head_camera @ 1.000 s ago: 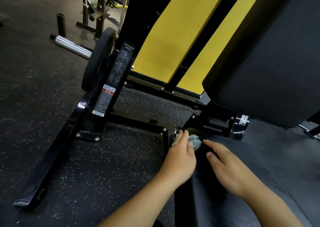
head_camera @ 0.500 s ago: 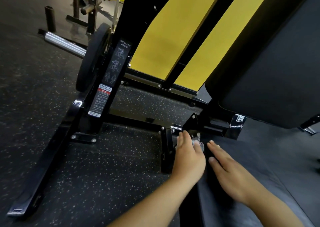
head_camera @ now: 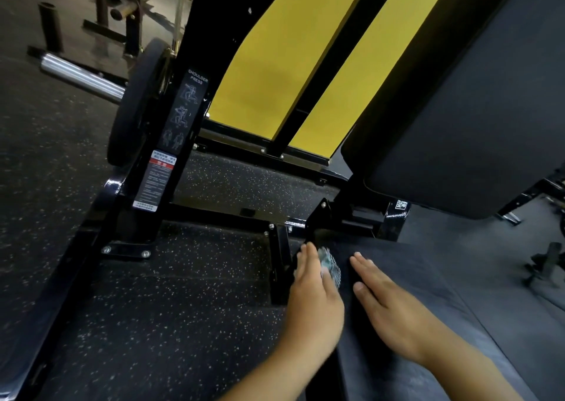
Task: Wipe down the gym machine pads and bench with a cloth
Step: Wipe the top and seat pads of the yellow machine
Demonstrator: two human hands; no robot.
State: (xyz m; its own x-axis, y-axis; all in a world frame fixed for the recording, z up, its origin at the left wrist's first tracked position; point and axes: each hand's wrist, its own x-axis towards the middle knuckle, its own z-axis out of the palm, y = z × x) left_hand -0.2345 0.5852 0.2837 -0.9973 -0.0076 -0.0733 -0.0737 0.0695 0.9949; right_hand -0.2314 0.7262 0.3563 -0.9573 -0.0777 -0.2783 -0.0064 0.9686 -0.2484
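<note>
A small grey-blue cloth (head_camera: 330,266) lies on the left front corner of the black seat pad (head_camera: 428,278). My left hand (head_camera: 315,296) lies over it with straight fingers and presses it against the pad's edge; only a bit of cloth shows beside the fingers. My right hand (head_camera: 388,305) rests flat on the seat pad just right of the cloth, fingers straight and together. The black back pad (head_camera: 467,119) rises steeply at the upper right.
The black shoulder-press frame (head_camera: 159,162) stands at left with a weight plate (head_camera: 134,104) and a chrome bar (head_camera: 79,76). Yellow panels (head_camera: 269,64) rise behind. Speckled rubber floor (head_camera: 183,293) lies left of the seat. More racks (head_camera: 128,9) stand at the far back.
My left hand has slid the cloth a little back along the seat pad's left edge, and more cloth shows now. The right hand stays flat beside it. The camera has shifted slightly.
</note>
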